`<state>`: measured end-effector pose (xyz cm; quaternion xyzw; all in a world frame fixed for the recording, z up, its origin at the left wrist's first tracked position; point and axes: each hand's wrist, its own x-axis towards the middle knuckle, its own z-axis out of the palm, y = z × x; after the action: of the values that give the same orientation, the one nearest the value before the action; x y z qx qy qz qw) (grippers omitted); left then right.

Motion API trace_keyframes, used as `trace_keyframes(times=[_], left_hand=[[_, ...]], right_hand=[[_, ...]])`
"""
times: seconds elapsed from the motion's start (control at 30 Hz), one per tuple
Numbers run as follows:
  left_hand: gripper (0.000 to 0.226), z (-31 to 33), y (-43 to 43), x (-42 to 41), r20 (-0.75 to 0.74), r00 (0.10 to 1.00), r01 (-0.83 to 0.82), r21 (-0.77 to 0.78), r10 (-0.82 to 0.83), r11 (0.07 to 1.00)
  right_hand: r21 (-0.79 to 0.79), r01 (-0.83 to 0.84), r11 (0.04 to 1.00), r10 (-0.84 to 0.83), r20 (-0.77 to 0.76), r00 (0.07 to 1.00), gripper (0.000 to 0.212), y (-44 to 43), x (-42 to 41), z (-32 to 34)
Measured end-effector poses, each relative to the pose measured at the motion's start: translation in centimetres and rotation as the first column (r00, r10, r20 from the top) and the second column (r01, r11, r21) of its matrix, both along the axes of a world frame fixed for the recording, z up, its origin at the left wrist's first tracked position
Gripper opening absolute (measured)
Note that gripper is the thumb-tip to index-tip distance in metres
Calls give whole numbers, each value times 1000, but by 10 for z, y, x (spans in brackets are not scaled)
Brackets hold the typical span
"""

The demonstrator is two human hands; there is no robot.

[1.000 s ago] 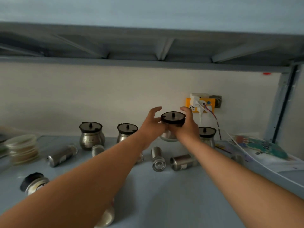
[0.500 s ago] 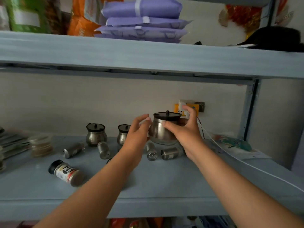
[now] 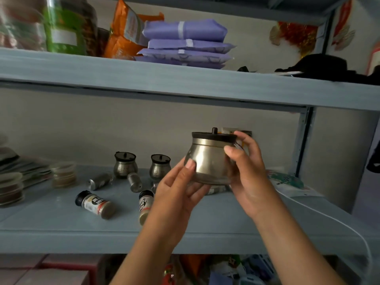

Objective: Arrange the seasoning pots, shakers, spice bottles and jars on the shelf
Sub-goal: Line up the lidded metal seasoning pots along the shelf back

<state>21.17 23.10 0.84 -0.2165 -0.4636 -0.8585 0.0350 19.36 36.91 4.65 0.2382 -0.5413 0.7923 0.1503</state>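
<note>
Both hands are wrapped around one steel seasoning pot (image 3: 207, 159): left hand (image 3: 181, 188) cupping its lower side, right hand (image 3: 246, 173) gripping the other side. It's upright, black lid and knob on top, held above the shelf (image 3: 61, 229). Two spice bottles (image 3: 94, 204) lie on their sides there, caps pointing toward the back; labels are too blurry to read. Two more pots (image 3: 125, 165) stand at the back.

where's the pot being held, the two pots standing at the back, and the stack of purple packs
held seasoning pot (image 3: 207, 161), head view, on its steel belly
back left pot (image 3: 125, 165), head view, on its steel body
back right pot (image 3: 160, 167), head view, on its steel body
purple packs (image 3: 185, 44), head view, mid stack
</note>
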Motion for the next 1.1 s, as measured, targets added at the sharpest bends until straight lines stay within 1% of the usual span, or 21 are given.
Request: trace_keyframes(times=[0.07,0.13,0.2,0.27,0.3,0.4,0.47,0.57,0.67,0.73,0.83,0.9,1.0,1.03,1.1], left_hand=[[52,3,11,10,5,997,-77,63,77,995],[53,5,19,17,26,986,-167,125,165,978],[61,6,24,20,39,968,-249,170,246,953],[69,6,28,23,43,947,-320,185,317,929],[71,6,31,25,44,934,-356,180,354,917],[72,5,37,30,18,900,-434,134,436,891],[71,4,40,32,-15,895,-442,112,446,890],[53,1,38,34,-76,903,-415,102,423,904],[44,0,34,35,-131,901,-408,72,414,910],[43,1,29,36,-146,899,-411,48,414,910],[55,2,24,35,-161,918,-365,19,363,931],[62,4,25,37,-170,932,-324,-2,319,946],[68,4,29,40,-185,920,-352,1,346,936],[70,3,29,41,-178,912,-373,16,370,928],[72,1,29,40,-161,896,-414,37,415,909]], right_hand=[[-25,13,1000,-13,9,1000,58,-2,7,0],[-26,68,997,-67,11,998,49,-5,14,-4],[31,140,990,-140,1,990,45,-8,20,-11],[126,182,975,-181,-24,983,48,-14,26,-18],[148,179,973,-177,-27,984,53,-16,28,-21],[102,148,984,-149,-2,989,67,-20,30,-29],[38,138,990,-139,20,990,69,-18,31,-30],[-57,97,994,-95,40,995,72,-11,31,-28],[-138,36,990,-32,34,999,68,-6,31,-24],[-166,7,986,-4,14,1000,73,-3,31,-24],[-190,-19,982,18,-4,1000,77,-1,30,-26],[-192,-36,981,35,-8,999,79,0,29,-28],[-153,-33,988,31,-17,999,82,0,28,-28],[-110,-19,994,16,-24,1000,78,1,28,-28],[8,10,1000,-9,-58,998,62,2,28,-28]])
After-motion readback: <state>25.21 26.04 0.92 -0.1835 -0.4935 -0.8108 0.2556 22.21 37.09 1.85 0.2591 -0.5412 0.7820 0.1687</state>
